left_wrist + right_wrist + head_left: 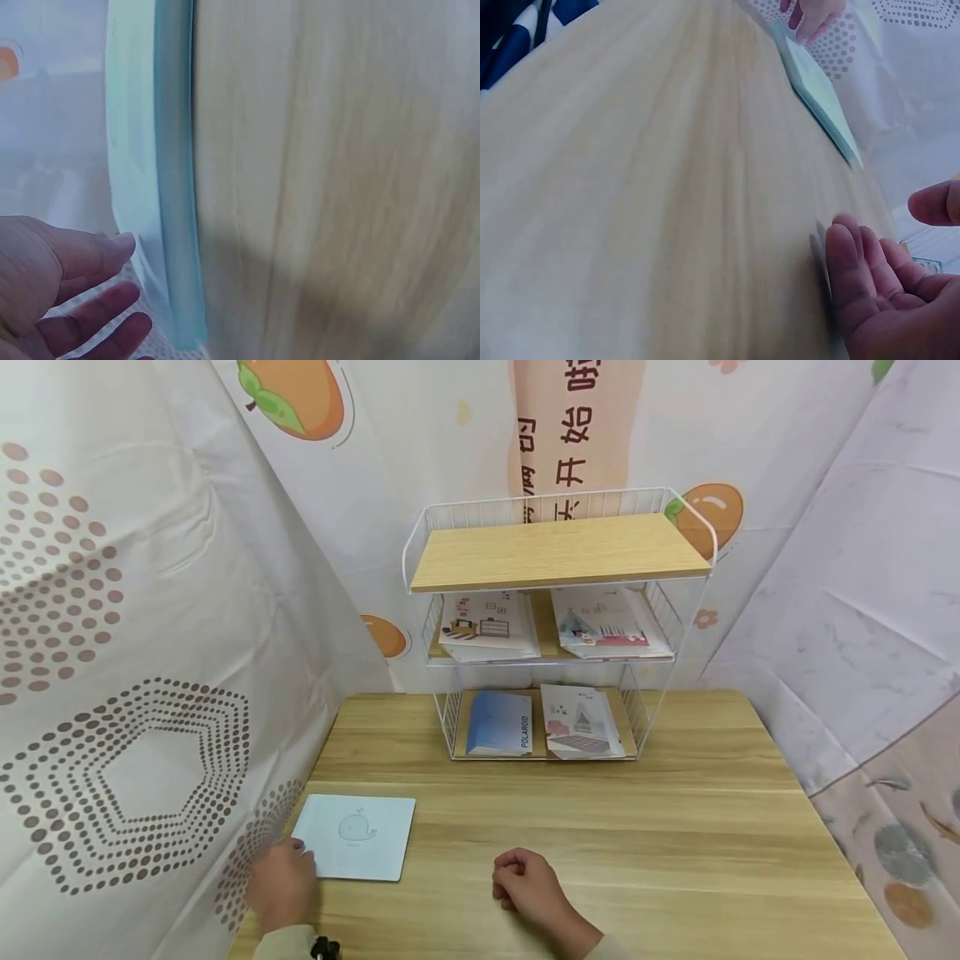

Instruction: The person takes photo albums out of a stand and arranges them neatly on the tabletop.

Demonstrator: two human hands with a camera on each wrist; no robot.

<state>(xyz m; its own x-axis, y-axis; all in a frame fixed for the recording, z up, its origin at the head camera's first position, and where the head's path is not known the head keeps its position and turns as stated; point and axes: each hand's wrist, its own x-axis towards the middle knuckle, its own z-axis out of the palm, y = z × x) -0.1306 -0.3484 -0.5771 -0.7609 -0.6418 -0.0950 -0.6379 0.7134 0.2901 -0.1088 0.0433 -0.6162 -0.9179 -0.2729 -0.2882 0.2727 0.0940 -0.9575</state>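
Printed curtains box in your wooden table (600,827) on three sides, dotted hexagons on the left, persimmons at the back, marble and fish print on the right.

Far left, your left hand (281,885) sits at the near-left corner of the whale book (356,837), a thin pale blue one lying flat near the table's left edge. In the left wrist view the fingers (90,259) are loosely spread and relaxed, right beside the book's edge (176,187), maybe just touching it. No grip on it as far as I can see, nothing is pinched.

Moving right, your right hand (528,885) rests on the bare table, well apart from the book. From the head view the fingers look loosely curled, and the right wrist view shows the palm (889,300) open and holding nothing.

Behind, centred at the back of the table, stands the white wire rack (558,627). Its top board is bare, the middle shelf has two picture books lying flat, and the bottom shelf has a blue book marked POLAROID (498,724) next to another picture book.

My read: you're at the very start of picking up the whale book, hand arrived but not yet holding. Next you'd want fingertips under that near edge or the corner, since it lies flat and thin, then lift. Dragging it slightly over the table's edge could make the pinch easier.
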